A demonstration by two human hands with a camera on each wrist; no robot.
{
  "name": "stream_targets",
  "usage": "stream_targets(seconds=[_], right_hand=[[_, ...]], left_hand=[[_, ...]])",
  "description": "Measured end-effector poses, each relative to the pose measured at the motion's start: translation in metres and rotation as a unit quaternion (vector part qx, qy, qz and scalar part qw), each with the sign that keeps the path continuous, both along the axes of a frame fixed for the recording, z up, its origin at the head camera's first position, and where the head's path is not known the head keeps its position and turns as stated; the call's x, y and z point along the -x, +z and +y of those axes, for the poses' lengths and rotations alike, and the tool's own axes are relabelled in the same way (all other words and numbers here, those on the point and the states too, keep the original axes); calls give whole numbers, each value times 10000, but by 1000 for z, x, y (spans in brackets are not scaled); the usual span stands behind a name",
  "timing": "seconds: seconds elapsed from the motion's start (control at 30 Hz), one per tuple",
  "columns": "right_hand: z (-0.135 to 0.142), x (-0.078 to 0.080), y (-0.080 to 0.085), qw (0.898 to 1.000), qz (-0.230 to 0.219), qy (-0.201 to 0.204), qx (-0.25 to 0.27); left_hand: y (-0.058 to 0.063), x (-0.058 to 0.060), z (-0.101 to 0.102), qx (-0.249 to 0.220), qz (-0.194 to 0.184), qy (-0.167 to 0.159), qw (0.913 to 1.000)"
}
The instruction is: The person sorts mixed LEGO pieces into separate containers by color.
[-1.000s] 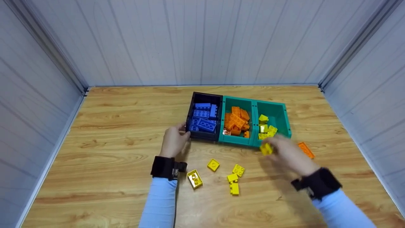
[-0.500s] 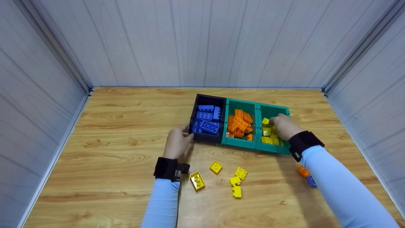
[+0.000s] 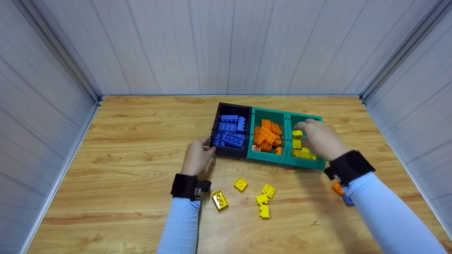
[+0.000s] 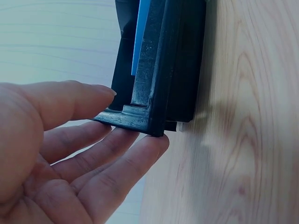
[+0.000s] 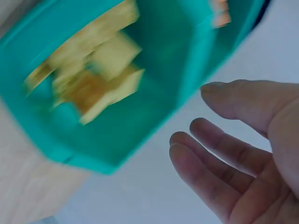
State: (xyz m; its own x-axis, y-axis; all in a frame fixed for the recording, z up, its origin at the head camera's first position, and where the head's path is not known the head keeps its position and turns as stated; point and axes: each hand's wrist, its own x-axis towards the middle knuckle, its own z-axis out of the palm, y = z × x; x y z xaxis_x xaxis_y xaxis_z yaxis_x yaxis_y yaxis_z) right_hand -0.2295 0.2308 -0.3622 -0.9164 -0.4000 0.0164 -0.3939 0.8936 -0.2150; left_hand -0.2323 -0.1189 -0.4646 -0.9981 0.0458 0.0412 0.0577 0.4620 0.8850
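Note:
My left hand (image 3: 197,157) grips the near left corner of the black bin (image 3: 231,153); in the left wrist view the thumb (image 4: 79,100) is over the rim and the fingertips lie against the outer wall. Blue toy building bricks (image 3: 227,127) fill that bin. Over the right green bin (image 3: 306,164) hovers my right hand (image 3: 323,139), fingers parted and holding nothing. Yellow bricks (image 3: 300,153) lie in this bin. The right wrist view shows the thumb and fingers (image 5: 196,172) apart from the blurred yellow bricks (image 5: 112,56).
The middle green bin (image 3: 266,156) holds orange bricks (image 3: 266,135). Several loose yellow bricks (image 3: 268,191) lie on the wooden table (image 3: 134,148) in front of the bins. By the right forearm are an orange brick (image 3: 337,188) and a blue brick (image 3: 347,200). Pale panels (image 3: 229,46) enclose the table.
My right hand carried a yellow brick from the table into the right green bin, let it go, and has lifted slightly with fingers parted. The left hand stays on the black bin's corner.

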Motion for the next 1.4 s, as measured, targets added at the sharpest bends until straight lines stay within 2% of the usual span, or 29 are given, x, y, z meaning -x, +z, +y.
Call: stream_targets(seconds=[0.07, 0.17, 0.37, 0.47, 0.57, 0.7, 0.83, 1.0, 1.17, 1.3, 1.4], right_hand=[[-17, -14, -1, 9997, 129, 102, 158], [-45, -36, -11, 9989, 43, 251, 393], [-99, -69, -54, 9946, -292, 809, 585], [-121, -76, -75, 9923, -319, 1114, 447], [-135, -81, -89, 9900, -113, 1375, 304], [-141, -85, -101, 9864, 199, 1618, 186], [-140, -87, -108, 9860, 153, 1656, 107], [-131, -82, -100, 9866, -82, 1595, 320], [-100, -65, -67, 9906, -92, 1138, 747], [-62, -41, -36, 9965, -30, 582, 601], [-29, -17, -21, 9986, 18, 273, 446]], left_hand=[[0, 1, -1, 46, 57, 3, 10000], [-1, 2, -1, 116, 125, -5, 9999], [0, 2, 0, 188, 61, -11, 9998], [0, 2, 0, 182, 14, -3, 9998], [0, 2, 0, 144, 3, -5, 9999], [-1, 2, 0, 82, 33, -16, 10000], [-1, 2, 0, 58, 47, -24, 10000], [0, 1, 0, 35, -28, -20, 10000], [0, 1, 0, 135, 26, -20, 9999], [0, 1, 0, 162, -4, 7, 9999], [0, 1, 1, 145, -25, 6, 9999]])
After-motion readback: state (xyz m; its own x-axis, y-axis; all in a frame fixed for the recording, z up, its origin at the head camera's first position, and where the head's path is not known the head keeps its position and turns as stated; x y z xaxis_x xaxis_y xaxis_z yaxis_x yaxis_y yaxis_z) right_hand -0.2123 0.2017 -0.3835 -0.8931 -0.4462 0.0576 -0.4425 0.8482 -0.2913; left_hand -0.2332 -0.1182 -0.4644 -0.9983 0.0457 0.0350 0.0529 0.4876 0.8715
